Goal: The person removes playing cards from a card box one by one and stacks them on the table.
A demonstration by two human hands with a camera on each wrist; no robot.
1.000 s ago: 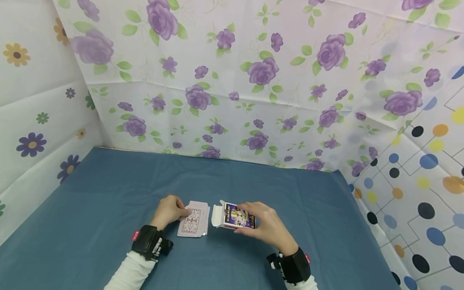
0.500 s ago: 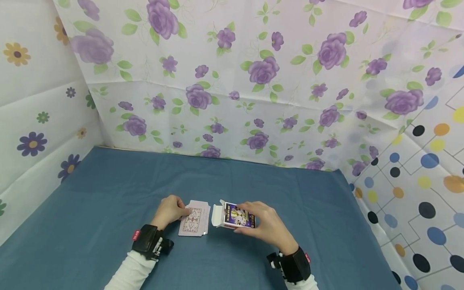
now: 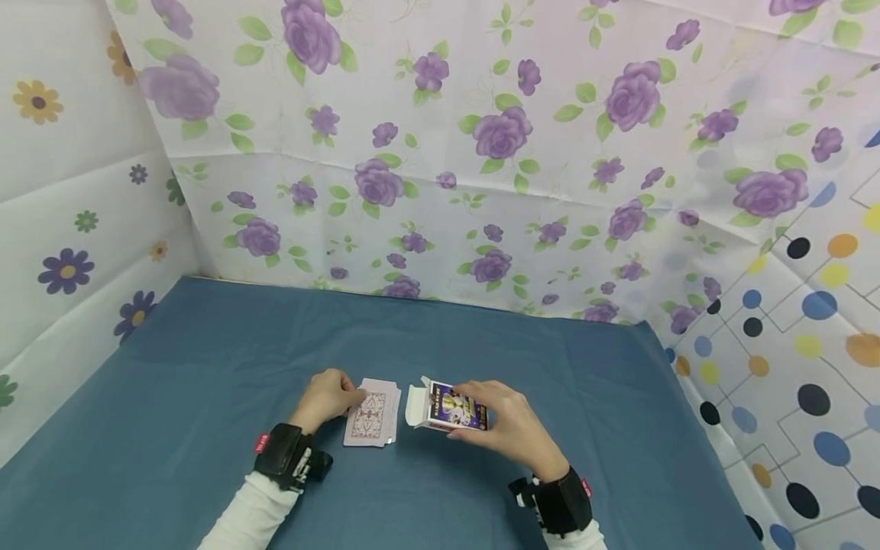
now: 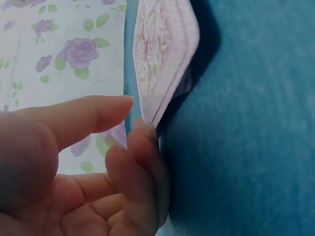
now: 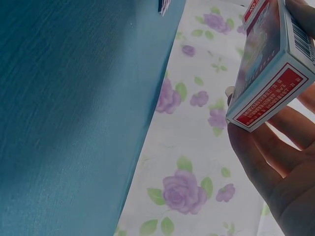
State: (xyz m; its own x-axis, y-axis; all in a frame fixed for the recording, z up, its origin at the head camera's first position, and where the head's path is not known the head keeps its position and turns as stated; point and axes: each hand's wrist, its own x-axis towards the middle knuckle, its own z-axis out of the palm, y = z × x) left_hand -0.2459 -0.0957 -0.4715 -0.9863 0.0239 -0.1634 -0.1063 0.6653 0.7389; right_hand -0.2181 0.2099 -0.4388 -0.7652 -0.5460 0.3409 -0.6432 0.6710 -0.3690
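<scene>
A stack of pink-backed playing cards (image 3: 367, 420) lies on the blue cloth, its edges slightly fanned. At the stack's left edge is my left hand (image 3: 326, 399), fingers curled. In the left wrist view the fingertips (image 4: 142, 129) meet the end of the cards (image 4: 165, 54), and the thumb lies close beside that end. My right hand (image 3: 505, 424) grips a purple and gold card box (image 3: 457, 409) between thumb and fingers. The box's white flap hangs out at its left end, facing the cards. The right wrist view shows the box's red-labelled end (image 5: 270, 96) against the fingers.
A blue cloth (image 3: 227, 367) covers the table. Behind it hangs a white sheet with purple roses (image 3: 426, 176). Patterned sheets enclose the left and right sides, and both wrists wear black camera straps (image 3: 282, 454).
The top cards have shifted slightly right, so the stack's left edge is more even. My left hand has moved a little right with them. The right hand holds the box nearly still.
</scene>
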